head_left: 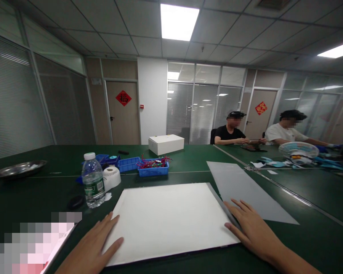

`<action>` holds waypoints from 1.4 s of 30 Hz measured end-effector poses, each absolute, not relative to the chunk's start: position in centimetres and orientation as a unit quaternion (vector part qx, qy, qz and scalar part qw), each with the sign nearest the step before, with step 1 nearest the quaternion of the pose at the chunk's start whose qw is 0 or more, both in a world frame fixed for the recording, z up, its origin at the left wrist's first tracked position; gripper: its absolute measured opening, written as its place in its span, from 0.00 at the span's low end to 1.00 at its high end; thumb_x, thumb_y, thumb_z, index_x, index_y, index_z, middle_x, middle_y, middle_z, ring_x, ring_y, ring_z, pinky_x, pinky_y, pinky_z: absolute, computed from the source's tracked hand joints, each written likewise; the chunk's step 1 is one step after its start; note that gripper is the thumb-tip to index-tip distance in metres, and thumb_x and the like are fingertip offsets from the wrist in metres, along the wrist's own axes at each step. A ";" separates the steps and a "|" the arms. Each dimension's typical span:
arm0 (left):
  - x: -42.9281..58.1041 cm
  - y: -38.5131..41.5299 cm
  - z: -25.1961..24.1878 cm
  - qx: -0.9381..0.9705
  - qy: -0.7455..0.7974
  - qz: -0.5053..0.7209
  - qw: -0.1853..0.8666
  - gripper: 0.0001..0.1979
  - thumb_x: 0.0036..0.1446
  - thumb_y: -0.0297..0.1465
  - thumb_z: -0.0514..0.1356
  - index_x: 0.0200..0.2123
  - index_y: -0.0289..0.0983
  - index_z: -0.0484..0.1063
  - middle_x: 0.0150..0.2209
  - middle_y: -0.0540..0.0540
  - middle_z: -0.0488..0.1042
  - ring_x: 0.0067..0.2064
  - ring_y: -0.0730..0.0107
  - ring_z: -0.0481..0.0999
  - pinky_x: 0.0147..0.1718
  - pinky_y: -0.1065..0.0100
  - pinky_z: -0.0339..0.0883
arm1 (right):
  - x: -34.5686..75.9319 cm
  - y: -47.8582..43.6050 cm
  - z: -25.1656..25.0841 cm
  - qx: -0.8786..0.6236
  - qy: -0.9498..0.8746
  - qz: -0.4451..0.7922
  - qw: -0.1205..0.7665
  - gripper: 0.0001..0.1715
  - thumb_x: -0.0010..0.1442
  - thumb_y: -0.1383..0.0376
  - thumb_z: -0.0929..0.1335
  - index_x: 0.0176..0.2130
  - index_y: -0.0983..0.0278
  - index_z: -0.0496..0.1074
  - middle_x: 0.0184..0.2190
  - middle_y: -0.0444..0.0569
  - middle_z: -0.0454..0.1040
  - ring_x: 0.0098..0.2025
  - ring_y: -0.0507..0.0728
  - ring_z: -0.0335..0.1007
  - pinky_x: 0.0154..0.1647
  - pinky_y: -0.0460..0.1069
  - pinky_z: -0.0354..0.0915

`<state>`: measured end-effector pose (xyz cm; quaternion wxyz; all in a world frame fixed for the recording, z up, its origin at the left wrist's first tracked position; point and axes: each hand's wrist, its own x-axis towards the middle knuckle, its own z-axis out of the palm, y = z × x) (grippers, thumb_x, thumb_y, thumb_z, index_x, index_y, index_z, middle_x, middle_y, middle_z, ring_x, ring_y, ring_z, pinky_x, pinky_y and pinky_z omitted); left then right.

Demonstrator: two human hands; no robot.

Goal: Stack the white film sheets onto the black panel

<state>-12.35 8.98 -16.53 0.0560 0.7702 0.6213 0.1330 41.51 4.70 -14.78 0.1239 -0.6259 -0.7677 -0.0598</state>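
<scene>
A large white rectangular sheet or board (171,220) lies flat on the green table in front of me, with a thin grey strip showing along its right edge. My left hand (95,241) rests at its left edge, fingers stretched out and thumb over the white surface. On the other side, my right hand (247,224) lies along the right edge, fingers spread and thumb touching the white face. Neither hand is closed around anything. Beyond my right hand a grey flat sheet (246,186) lies at a slant on the table.
A water bottle (93,182) stands at left beside a white vented piece (112,177). Behind are a blue tray (153,172) of wires, a white box (166,144) and, far left, a metal dish (18,168). Two people sit at right near a basket (298,149).
</scene>
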 end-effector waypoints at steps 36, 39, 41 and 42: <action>-11.5 8.5 -14.7 0.790 0.606 0.094 0.019 0.32 0.64 0.47 0.54 0.67 0.41 0.67 0.70 0.44 0.62 0.70 0.46 0.63 0.67 0.43 0.57 | 45.8 7.0 -17.0 -0.747 -0.657 -0.039 0.092 0.51 0.67 0.36 0.53 0.69 0.69 0.62 0.69 0.62 0.61 0.69 0.70 0.58 0.70 0.67 0.56; -11.4 8.4 -14.4 0.786 0.613 0.077 0.021 0.32 0.64 0.47 0.53 0.68 0.40 0.66 0.70 0.44 0.62 0.70 0.47 0.62 0.68 0.44 0.56 | 45.4 6.9 -16.8 -0.757 -0.645 -0.051 0.098 0.54 0.64 0.33 0.54 0.67 0.70 0.64 0.66 0.64 0.64 0.66 0.72 0.63 0.66 0.68 0.61; -11.3 8.3 -14.2 0.788 0.612 0.067 0.023 0.33 0.64 0.47 0.53 0.68 0.40 0.65 0.71 0.44 0.61 0.71 0.47 0.61 0.68 0.44 0.55 | 45.1 6.9 -16.8 -0.759 -0.640 -0.054 0.103 0.53 0.63 0.33 0.55 0.66 0.70 0.66 0.65 0.63 0.66 0.64 0.71 0.66 0.64 0.67 0.64; -11.3 8.3 -14.2 0.789 0.610 0.066 0.022 0.33 0.64 0.47 0.53 0.68 0.40 0.65 0.71 0.44 0.61 0.71 0.47 0.62 0.68 0.44 0.55 | 45.1 6.9 -16.8 -0.760 -0.639 -0.056 0.107 0.52 0.63 0.34 0.56 0.65 0.69 0.67 0.64 0.63 0.67 0.63 0.71 0.67 0.63 0.67 0.64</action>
